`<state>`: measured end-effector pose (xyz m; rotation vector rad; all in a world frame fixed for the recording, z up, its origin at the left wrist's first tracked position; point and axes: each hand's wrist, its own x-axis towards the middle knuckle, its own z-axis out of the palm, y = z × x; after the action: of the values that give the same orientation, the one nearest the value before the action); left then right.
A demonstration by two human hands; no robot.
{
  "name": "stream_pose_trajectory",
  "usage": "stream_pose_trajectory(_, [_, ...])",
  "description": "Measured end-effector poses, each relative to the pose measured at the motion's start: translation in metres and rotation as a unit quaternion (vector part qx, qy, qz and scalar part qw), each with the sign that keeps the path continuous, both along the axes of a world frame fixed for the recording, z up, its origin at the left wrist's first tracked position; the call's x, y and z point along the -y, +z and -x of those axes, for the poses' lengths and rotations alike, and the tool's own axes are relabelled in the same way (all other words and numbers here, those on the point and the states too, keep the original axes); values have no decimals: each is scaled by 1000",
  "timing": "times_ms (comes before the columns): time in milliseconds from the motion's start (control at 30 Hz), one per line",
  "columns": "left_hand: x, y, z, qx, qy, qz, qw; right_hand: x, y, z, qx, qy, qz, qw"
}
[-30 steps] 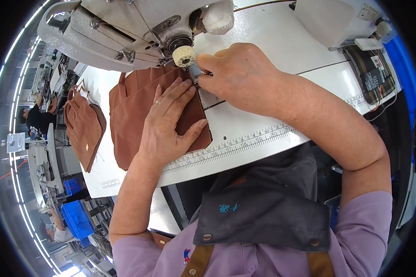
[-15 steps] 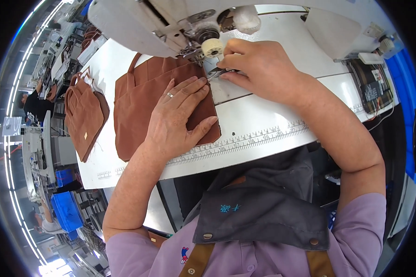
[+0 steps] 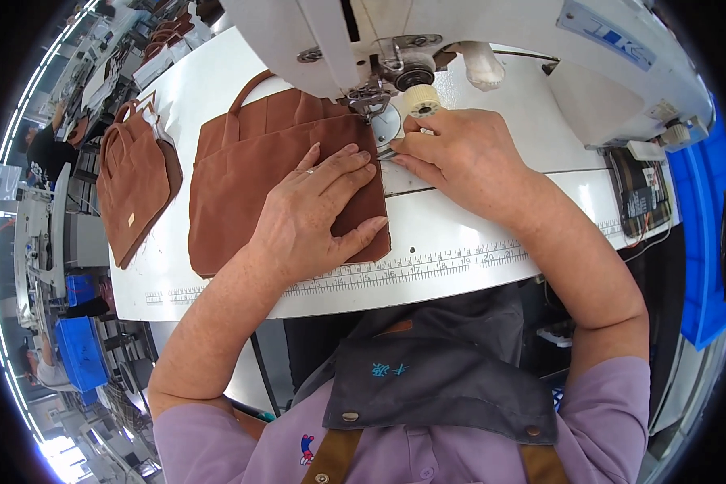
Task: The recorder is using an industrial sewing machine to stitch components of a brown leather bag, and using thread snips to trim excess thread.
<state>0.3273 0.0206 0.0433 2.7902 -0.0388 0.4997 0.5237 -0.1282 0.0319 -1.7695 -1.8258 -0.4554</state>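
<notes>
A brown bag piece with looped handles [image 3: 242, 189] lies flat on the white table beside the sewing machine's needle and presser foot [image 3: 369, 106]. My left hand [image 3: 315, 214] rests open on its right part, fingers spread on the material near the right edge. My right hand [image 3: 460, 157] is closed on a small metal tool, which looks like thread snips [image 3: 385, 152], at that edge just below the presser foot. The tool's tips are small and partly hidden by my fingers.
A second brown bag [image 3: 137, 202] lies at the left. A printed ruler [image 3: 444, 263] runs along the table's front edge [image 3: 339, 310]. The machine body [image 3: 613, 81] spans the top. Blue bins [image 3: 81, 351] and co-workers at machines [image 3: 48, 157] appear at the left.
The view has shifted, so more of the machine shows. The snips in my right hand have moved slightly along the bag's edge. My left hand keeps its place on the bag.
</notes>
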Motion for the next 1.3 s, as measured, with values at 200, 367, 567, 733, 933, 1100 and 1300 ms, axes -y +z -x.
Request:
stream_pose_trajectory(200, [-12,-4,-3,10,-4,-7,1000,-4,3,3,13,-32,32,999])
stream_pose_trajectory(367, [-24,-8,-11,30,-8,-9,999,-12,0,1,12,-64,45,997])
stream_pose_trajectory(567, [-34,-7,-22,38,-12,-31,999,-21,-5,-7,16,-94,37,995])
stream_pose_trajectory(733, [-35,-11,-25,45,-12,-38,998,-21,-8,-11,14,-105,34,994])
stream_pose_trajectory(933, [-36,-9,-26,45,-9,-49,998,-14,-2,-16,-44,-92,32,994])
stream_pose_trajectory(1100, [-36,2,-19,47,-36,-77,995,-6,6,-17,-56,-55,38,996])
stream_pose_trajectory(1300, [-12,1,8,8,-79,-62,995,-6,-5,-28,-88,23,90,992])
